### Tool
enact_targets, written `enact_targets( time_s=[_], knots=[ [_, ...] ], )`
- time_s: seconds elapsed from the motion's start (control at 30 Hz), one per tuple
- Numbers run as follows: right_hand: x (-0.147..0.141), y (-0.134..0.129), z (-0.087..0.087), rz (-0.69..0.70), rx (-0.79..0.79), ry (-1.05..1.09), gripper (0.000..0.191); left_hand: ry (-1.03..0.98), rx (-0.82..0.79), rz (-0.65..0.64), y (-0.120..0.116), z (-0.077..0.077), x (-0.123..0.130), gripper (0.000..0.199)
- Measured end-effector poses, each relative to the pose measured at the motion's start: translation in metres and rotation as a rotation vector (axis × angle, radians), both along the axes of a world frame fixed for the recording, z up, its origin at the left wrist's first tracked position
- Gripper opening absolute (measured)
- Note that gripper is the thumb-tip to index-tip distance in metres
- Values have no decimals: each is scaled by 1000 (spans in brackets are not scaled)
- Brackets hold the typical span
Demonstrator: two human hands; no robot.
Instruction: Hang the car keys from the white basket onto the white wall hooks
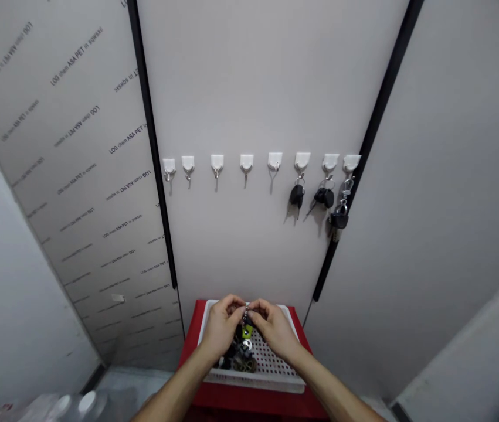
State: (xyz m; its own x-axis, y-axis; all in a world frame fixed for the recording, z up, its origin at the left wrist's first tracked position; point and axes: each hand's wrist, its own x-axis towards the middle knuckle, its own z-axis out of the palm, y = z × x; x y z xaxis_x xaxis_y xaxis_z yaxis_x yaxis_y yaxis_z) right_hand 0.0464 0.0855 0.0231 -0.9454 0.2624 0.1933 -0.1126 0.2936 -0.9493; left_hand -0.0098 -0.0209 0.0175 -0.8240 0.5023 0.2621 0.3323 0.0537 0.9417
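Observation:
My left hand (220, 326) and my right hand (275, 329) meet over the basket, each with thumb and finger pinched. Between their fingertips is the metal ring of a keychain (245, 317), partly hidden by the fingers. A yellow-green piece (247, 332) shows just below it; whether it hangs from the ring I cannot tell. Beneath my hands, the white perforated plastic basket (258, 382) holds a pile of keys (241, 358) on its left side.
A row of white hooks (246, 162) runs across the grey panel. Black-headed keys hang from the three rightmost hooks: one set (296, 196), another (323, 198) and a third on a clasp (339, 219). The basket rests on a red surface (218, 394). White-capped containers (87, 402) stand lower left.

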Motion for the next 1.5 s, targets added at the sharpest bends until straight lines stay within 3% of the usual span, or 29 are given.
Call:
enact_targets(
  time_s=[0.2,0.3,0.43,0.53,0.67,0.9,1.07,1.23,1.33,1.5],
  knots=[
    [-3,2,0,-36,36,5,12,36,24,72,-2,2,-5,12],
    [-3,1,5,-13,21,41,18,60,69,51,-2,13,-7,14],
    [-3,0,18,64,112,58,18,46,119,-14,-1,32,-8,15],
    [-6,4,33,33,132,95,20,69,141,-11,4,45,-11,13],
    [-17,17,76,-67,32,208,17,196,179,11,15,71,-18,15],
    [-39,34,171,-143,-167,431,17,659,238,90,38,143,-20,27],
    [-57,43,209,-287,-116,605,13,850,143,104,53,184,-31,30],
    [-72,53,222,-398,-52,749,10,870,80,154,67,207,-39,32],
    [-68,55,216,-422,18,769,10,871,63,166,68,204,-34,33],
    [-51,50,210,-327,143,784,14,903,103,123,61,195,-21,36]
  ],
)
